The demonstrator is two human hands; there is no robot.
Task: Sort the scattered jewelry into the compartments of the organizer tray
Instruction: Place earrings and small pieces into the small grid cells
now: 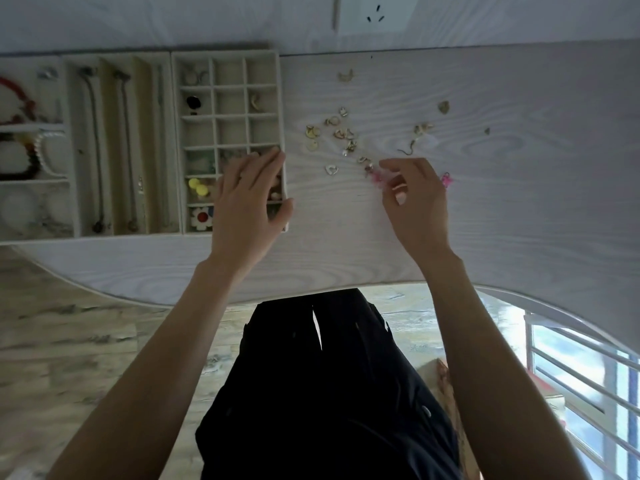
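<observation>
Jewelry (346, 135) lies scattered across the pale wood-grain table (519, 202), mostly small gold-coloured pieces, just right of the organizer tray (282, 133). Left hand (247, 199) is spread flat over the tray's lower right compartments, fingers loose, nothing visibly gripped (what sits under the palm is hidden). Right hand (414, 199) hovers at the near edge of the scatter, thumb and fingers pinched on a pink piece (377, 176); a second pink piece (446, 179) peeks out beside its knuckles. Inside the tray: a yellow pair (197, 187), a red-centred white flower (201, 216), a black item (193, 102). Necklaces (95, 150) lie in long slots to the left.
</observation>
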